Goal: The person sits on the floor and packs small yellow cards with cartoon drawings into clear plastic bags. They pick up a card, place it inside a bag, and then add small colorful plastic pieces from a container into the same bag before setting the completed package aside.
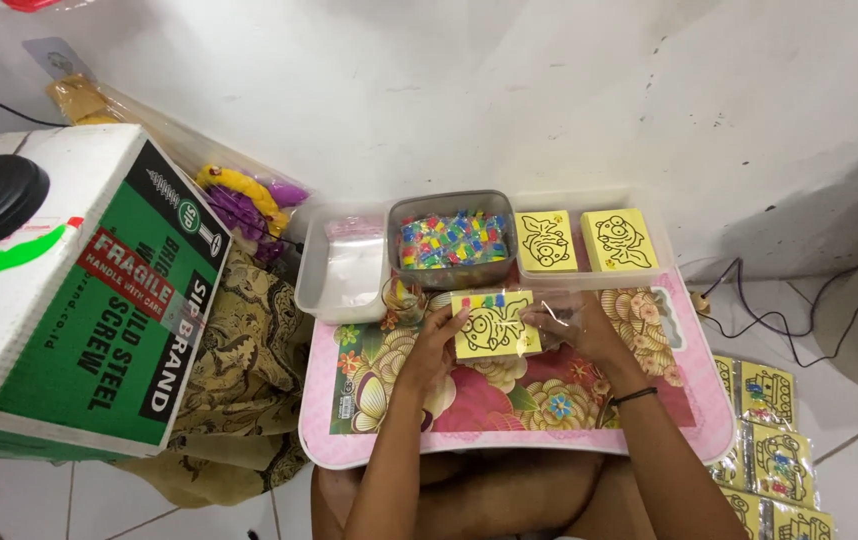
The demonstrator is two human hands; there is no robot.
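A: While both hands meet at centre frame, what do they grip?

B: Left hand and right hand close on a yellow picture card in a clear sleeve, apparently held flat for bagging, above the floral worktop.

A: Beyond?

B: A grey tub of coloured pieces, card stacks, then white wall. Cardboard box left; tiled floor.

Green-and-white cardboard box with red label at left, clear-wrapped yellow card packs on floor at right
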